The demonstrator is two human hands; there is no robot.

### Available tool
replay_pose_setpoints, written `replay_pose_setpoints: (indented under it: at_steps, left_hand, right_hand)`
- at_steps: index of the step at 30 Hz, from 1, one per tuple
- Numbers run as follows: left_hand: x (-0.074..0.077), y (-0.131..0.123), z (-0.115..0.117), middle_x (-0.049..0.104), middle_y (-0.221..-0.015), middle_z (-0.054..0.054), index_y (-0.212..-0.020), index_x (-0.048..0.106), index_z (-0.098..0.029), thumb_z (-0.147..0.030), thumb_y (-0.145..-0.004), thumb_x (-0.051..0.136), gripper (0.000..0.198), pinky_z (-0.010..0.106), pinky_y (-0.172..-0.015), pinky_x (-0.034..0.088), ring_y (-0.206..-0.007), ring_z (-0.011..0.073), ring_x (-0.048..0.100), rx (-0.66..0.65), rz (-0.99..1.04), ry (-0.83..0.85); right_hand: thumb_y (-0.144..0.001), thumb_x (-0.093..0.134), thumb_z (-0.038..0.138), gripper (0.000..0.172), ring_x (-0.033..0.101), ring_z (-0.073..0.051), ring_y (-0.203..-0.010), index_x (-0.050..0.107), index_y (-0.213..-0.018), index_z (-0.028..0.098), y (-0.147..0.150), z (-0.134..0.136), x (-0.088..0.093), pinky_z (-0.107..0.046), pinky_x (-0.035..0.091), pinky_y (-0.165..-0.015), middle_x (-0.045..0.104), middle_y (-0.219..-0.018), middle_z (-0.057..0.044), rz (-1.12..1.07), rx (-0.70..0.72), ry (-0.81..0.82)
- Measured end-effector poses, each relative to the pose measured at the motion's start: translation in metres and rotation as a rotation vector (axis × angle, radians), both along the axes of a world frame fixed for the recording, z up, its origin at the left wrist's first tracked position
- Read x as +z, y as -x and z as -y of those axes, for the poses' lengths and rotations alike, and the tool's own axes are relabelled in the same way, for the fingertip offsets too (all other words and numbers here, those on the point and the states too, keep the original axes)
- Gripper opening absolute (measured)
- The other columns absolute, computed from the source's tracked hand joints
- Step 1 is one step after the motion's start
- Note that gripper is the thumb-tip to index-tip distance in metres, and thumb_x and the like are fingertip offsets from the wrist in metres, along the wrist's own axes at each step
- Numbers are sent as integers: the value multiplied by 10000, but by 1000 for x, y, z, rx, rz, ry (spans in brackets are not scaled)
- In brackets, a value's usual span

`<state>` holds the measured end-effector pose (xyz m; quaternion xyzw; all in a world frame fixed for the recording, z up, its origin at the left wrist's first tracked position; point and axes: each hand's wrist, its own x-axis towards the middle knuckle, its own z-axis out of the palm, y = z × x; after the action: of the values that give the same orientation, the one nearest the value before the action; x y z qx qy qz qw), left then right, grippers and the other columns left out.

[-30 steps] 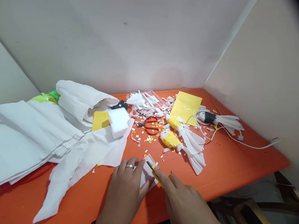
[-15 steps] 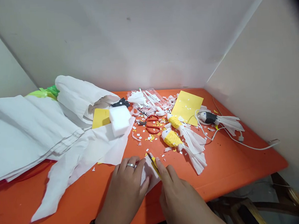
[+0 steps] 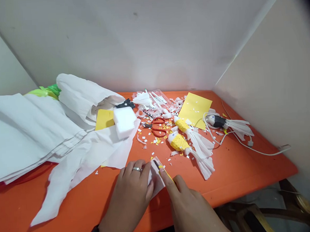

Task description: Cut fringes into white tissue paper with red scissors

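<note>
My left hand (image 3: 133, 187), with a ring on one finger, presses a small white piece of paper (image 3: 157, 182) against the orange table near its front edge. Its fingers are bent and the thumb lies on the paper. In my right hand (image 3: 186, 198) is a yellow craft knife (image 3: 166, 173), gripped with the index finger stretched along it. The dark blade points away from me and lies over the far part of the paper. Whether it is cutting into the paper I cannot tell. Just beyond are two yellow-bodied paper fish (image 3: 179, 142) with white tails.
Red-handled scissors (image 3: 159, 127) lie among yellow and white scraps. A white foam block (image 3: 124, 123) rests on white crepe paper (image 3: 94, 151) at left. Yellow sheets (image 3: 195, 108), a black-and-white fish (image 3: 218, 121), a white cable (image 3: 267, 154) and a tray of markers (image 3: 156, 98) lie further back.
My right hand has shifted slightly right, and the knife is now angled more across the paper. My left hand stays on the paper. The view has tilted a little.
</note>
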<state>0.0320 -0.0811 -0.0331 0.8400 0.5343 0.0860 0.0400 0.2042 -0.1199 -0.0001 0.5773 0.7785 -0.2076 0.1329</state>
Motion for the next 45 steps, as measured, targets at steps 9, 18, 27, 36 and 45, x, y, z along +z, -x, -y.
replay_pose_setpoints:
  at_steps: [9,18,27,36,45]
  left_hand:
    - [-5,0,1,666,-1077,132,-1207,637,-177,-198,-957,543,268,442,-827,495,-1004,297,602,-31,-56,-53]
    - [-8,1,0,658,-1102,140,-1278,617,-154,-208,-955,552,334,450,-838,501,-995,297,590,-22,-45,-33]
    - [-10,-6,1,671,-1071,135,-1283,630,-119,-151,-906,577,382,434,-782,492,-929,290,583,-3,-94,-92]
    - [-12,-7,3,678,-1098,160,-1306,625,-89,-122,-907,550,408,448,-757,503,-919,298,578,-33,-138,-122]
    - [-11,-8,4,679,-1084,155,-1311,621,-77,-116,-911,556,407,444,-750,500,-910,299,590,-51,-143,-136]
  right_hand:
    - [-637,580,40,1003,672,-205,-681,283,-1584,185,8,-3,-3,-253,423,-537,616,-1127,-145,32,34,-94]
    - [-685,556,37,1004,674,-232,-669,193,-1613,158,7,-4,-4,-295,462,-528,608,-1116,-150,16,53,-97]
    - [-680,594,52,942,688,-238,-662,311,-1575,141,12,-5,-4,-303,493,-527,614,-1125,-174,52,71,-77]
    - [-668,604,79,937,689,-232,-642,332,-1563,139,10,-3,-7,-290,476,-500,621,-1111,-170,50,89,-99]
    - [-678,569,40,950,690,-218,-634,295,-1583,138,10,0,-2,-277,464,-493,629,-1103,-168,61,82,-71]
